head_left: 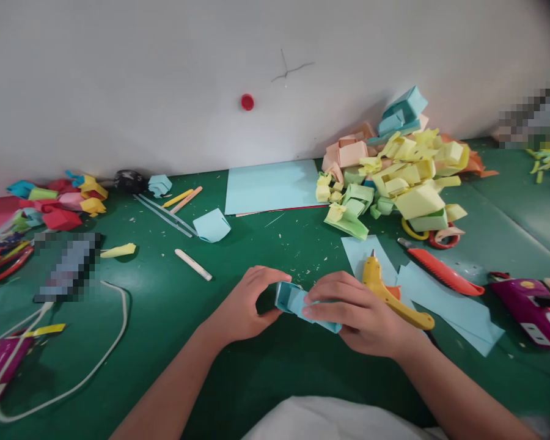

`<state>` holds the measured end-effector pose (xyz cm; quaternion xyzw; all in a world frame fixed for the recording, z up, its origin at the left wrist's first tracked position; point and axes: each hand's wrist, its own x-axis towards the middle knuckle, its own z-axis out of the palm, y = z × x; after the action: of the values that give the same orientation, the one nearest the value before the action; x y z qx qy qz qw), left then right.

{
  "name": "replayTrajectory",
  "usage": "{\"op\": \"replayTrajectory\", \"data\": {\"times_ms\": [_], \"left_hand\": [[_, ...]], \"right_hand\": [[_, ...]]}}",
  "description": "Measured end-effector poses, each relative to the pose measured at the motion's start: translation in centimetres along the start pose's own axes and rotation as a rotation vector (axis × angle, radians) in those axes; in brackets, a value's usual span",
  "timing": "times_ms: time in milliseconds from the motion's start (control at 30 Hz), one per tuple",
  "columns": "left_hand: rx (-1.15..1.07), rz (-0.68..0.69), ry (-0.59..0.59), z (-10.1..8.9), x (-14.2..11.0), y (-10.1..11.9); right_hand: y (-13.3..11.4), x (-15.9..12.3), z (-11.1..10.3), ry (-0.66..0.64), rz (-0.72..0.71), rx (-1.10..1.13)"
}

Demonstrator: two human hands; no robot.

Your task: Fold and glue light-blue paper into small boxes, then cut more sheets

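folded paper (296,300): between left hand (247,305), right hand (362,315) | glue gun (374,280): left of cutter (449,272) | sheets (272,186): behind, by wall (165,79) | paper pile (403,174): right of sheets

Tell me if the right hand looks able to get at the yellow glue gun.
Likely yes: the yellow glue gun lies just beside the right hand, with nothing visible on top of it, though that hand is holding the folded blue paper and would probably have to let go first.

We hold one light-blue folded-paper piece (296,302), long and narrow, its left end an open, box-like hollow, its length sloping down rightward, above the worktop (275,379), toward the front edge.
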<state>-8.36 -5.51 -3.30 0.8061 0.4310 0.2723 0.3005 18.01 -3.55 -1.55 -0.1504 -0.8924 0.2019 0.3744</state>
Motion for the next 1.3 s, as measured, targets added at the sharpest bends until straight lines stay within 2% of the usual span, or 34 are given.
{"op": "replayTrajectory", "data": {"times_ms": [133,267,400,833,1300], "left_hand": [[0.050,0.086,-0.030,0.2,0.2,-0.3],[0.224,0.180,-0.135,0.3,0.4,-0.2],[0.356,0.219,-0.162,0.3,0.4,0.1],[0.501,0.206,-0.169,0.3,0.6,1.2],[0.551,0.209,-0.147,0.4,0.8,0.9]], "right_hand": [[0.0,0.2,0.0,0.011,-0.004,-0.041],[0.2,0.1,0.1,0.032,-0.013,-0.070],[0.4,0.0,0.3,0.040,-0.007,-0.067],[0.3,0.3,0.4,0.050,-0.010,-0.104],[0.3,0.2,0.3,0.059,0.004,-0.116]]}}
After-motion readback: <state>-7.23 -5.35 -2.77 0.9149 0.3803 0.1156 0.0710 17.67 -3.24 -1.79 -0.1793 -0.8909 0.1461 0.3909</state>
